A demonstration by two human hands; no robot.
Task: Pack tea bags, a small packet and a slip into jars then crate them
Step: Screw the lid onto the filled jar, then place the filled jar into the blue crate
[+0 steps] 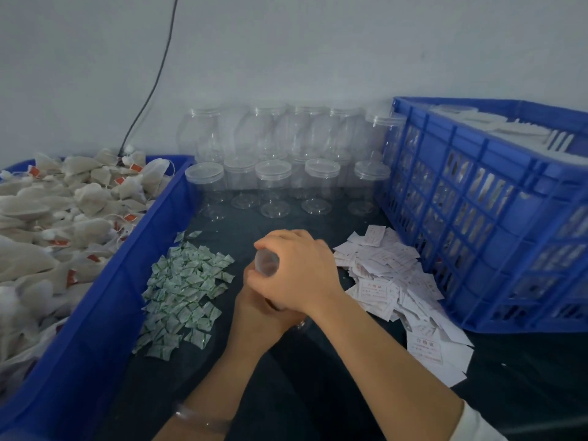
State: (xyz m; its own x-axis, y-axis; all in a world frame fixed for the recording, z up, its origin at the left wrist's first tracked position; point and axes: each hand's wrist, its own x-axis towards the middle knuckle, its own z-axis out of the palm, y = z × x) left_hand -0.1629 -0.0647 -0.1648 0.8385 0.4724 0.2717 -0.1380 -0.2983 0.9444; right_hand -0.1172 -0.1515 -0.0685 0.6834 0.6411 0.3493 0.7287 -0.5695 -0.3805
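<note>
Centrally, left hand (257, 313), right hand (299, 268) grip clear jar (266, 261) over dark table (318, 393); pale wall (318, 43), black cable (154, 87) behind.

Blue crate (477, 198), green-printed white packets (184, 288), white slips (391, 281).

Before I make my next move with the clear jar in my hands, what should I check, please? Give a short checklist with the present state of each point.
1. Grip: the left hand and the right hand both hold the clear plastic jar: ok.
2. Contents of the jar: hidden by the hands: cannot tell.
3. Lid on or off: cannot tell.
4. Supply: pale tea bags with orange tags fill the blue plastic bin on the left: ok.
5. Extras: small green-and-white packets piled left of the hands, white paper slips piled on the right: ok.
6. Free room in the blue slatted plastic crate: cannot tell.
</note>
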